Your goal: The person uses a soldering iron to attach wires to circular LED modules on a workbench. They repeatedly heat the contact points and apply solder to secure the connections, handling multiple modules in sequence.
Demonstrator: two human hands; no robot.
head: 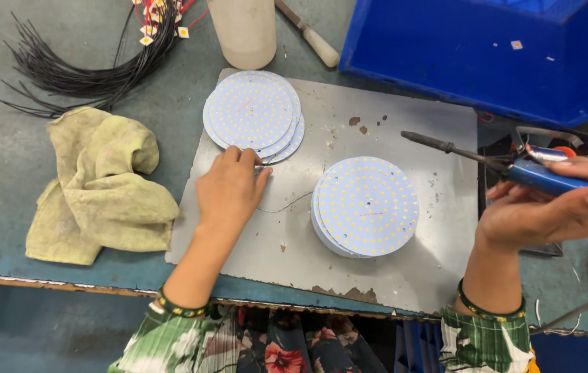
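Meanwhile, the left hand (228, 190) is pinching a thin wire (287, 204) beside the stacked white discs (252, 114), while the right hand (546, 211) is gripping a blue soldering iron (508, 166).

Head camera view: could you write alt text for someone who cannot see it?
A person's right hand holds a blue soldering iron while the left hand pinches a thin wire beside a stack of round white LED boards. A second stack lies on the grey metal sheet.
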